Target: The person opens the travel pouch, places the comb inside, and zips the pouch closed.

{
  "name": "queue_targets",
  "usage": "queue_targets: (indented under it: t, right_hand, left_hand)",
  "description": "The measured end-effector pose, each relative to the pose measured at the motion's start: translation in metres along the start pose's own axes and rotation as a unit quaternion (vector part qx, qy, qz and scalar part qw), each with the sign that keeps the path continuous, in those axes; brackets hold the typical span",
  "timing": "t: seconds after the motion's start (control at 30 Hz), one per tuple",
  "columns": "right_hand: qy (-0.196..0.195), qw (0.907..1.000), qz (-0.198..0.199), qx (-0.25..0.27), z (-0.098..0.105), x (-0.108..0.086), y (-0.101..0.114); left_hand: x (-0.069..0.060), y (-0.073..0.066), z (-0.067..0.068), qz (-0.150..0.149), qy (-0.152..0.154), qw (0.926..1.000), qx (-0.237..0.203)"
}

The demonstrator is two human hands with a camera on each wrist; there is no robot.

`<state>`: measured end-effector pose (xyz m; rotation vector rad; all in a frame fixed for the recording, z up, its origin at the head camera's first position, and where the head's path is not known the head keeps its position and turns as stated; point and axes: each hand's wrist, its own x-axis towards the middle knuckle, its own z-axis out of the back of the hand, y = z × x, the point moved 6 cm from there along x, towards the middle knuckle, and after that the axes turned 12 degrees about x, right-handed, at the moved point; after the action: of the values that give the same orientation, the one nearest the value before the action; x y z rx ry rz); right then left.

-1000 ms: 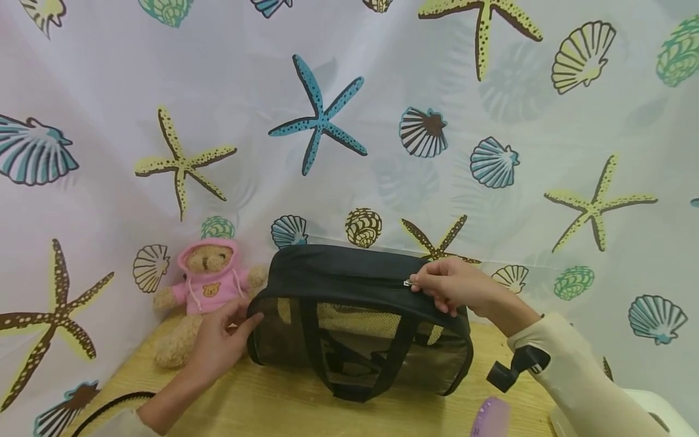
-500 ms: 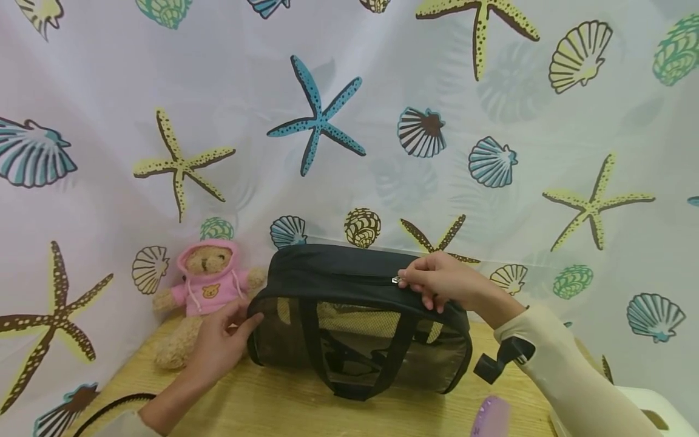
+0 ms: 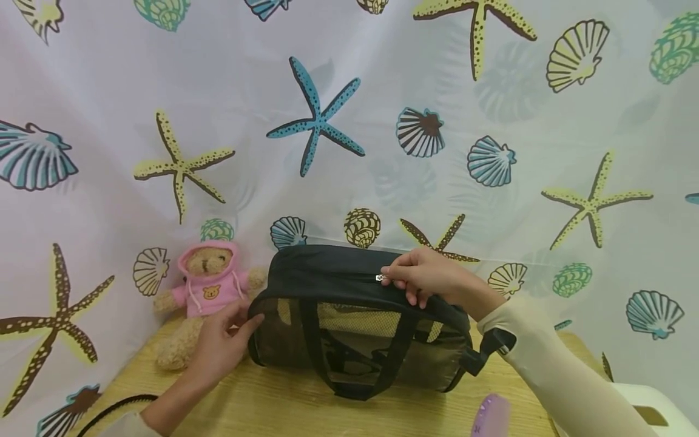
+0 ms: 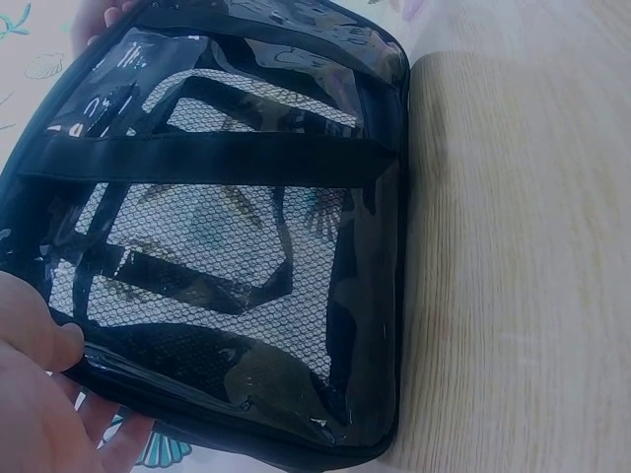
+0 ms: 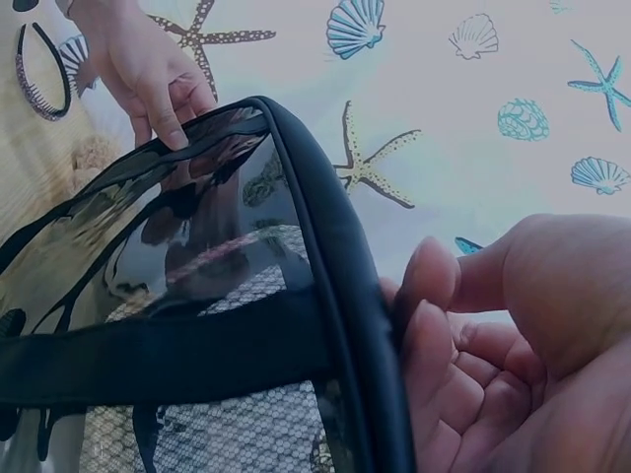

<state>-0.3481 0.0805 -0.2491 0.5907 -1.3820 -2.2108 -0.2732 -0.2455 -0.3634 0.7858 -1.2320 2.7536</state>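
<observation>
Shell-print curtain [image 3: 371,73] backs the wooden table [image 3: 273,413]; near its back edge, I have the left hand [image 3: 224,338] gripping the bag [image 3: 355,321], the right hand [image 3: 434,276] pinching its zip pull [image 3: 379,278], partway along: I judge the zipping unfinished, opening or closing unclear.

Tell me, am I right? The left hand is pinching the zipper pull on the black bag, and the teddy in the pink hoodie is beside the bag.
Not quite: the head view shows the right hand, not the left hand, pinching the zipper pull on the black bag. The teddy in the pink hoodie is beside the bag, as you said.
</observation>
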Motion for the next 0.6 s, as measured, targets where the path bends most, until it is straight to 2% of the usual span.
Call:
queue_targets:
  t: [0.4,0.6]
  right_hand:
    - [0.004,1.0000,0.000,-0.008,-0.011,0.007,0.008]
    - [0.014,0.9999,-0.008,-0.002,-0.019,0.012,0.014]
  left_hand:
    - [0.000,0.000,-0.003,-0.001,0.009,0.9999,-0.007]
    - [-0.001,0.001,-0.003,-0.003,0.004,0.9999,-0.009]
